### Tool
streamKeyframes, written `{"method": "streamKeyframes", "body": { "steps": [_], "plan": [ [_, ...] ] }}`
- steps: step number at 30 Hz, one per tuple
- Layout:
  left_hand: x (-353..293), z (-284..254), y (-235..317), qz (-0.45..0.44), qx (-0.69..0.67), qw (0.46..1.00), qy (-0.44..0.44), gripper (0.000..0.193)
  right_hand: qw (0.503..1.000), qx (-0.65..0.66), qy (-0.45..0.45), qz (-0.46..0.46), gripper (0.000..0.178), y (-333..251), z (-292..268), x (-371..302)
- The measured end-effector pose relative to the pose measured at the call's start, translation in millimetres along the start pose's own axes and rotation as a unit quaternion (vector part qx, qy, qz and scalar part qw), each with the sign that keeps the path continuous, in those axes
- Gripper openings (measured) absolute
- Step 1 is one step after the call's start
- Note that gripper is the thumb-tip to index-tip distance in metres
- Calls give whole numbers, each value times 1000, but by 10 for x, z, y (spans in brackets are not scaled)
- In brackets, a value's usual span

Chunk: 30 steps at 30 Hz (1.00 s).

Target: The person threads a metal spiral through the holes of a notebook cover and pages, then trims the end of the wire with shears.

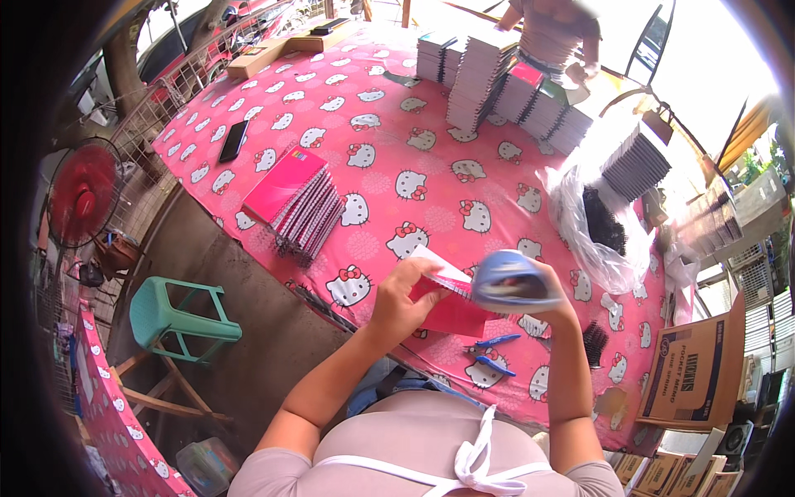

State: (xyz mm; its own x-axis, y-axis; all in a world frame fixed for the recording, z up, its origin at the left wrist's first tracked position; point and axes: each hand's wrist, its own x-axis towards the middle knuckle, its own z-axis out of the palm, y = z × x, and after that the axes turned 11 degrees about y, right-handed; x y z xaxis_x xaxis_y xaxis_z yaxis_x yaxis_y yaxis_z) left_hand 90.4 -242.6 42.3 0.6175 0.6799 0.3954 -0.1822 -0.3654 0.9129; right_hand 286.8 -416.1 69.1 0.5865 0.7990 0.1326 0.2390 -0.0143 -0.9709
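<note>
Dressed in pale top (pixel 389 431) w/ white bow (pixel 474 464) at chest, pictured from above at cat-print tablecloth (pixel 383 197). Grips pink notebook (pixel 455 316) in L hand (pixel 402 291), w/ thumb & fingers pinching its side, over near part of cloth. Holds blue rounded object (pixel 501 267), blurred & of unclear type, in R hand (pixel 556 286), apparently w/ fingers wrapped round it, right by notebook's coil edge (pixel 460 290). Seems partway thru this notebook; can't tell if fully bound. Has stack of pink notebooks (pixel 294 199) to the L, coils on, prob. done. Shows loose black coils (pixel 603 219) in clear plastic bag (pixel 571 240), suggesting more to do. Has blue-handled pliers (pixel 494 365) nearby, in neither hand. Shares workspace w/ another person (pixel 551 37) behind tall notebook stacks (pixel 476 83), status unclear.
</note>
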Motion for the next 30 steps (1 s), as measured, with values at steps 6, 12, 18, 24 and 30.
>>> {"method": "streamKeyframes", "body": {
  "steps": [6, 12, 18, 24, 30],
  "plan": [
    [-46, -105, -99, -105, -116, 988, 20, 32, 991, -96, 4, -95, 34, -37, 104, 122],
    [-14, -184, -96, -182, -194, 964, 6, 32, 998, -43, -44, -25, 42, -112, 268, 197],
    [23, -196, -189, -165, -201, 966, -7, 26, 919, -337, 202, -19, 43, 426, 17, 78],
    [141, -160, -100, -92, -206, 973, -53, 20, 741, -629, 220, 89, 69, 1043, -255, -620],
    [-44, -77, 420, 275, 35, 957, -80, 24, 877, -480, 7, -19, 69, 774, 336, -1435]
  ]
}}
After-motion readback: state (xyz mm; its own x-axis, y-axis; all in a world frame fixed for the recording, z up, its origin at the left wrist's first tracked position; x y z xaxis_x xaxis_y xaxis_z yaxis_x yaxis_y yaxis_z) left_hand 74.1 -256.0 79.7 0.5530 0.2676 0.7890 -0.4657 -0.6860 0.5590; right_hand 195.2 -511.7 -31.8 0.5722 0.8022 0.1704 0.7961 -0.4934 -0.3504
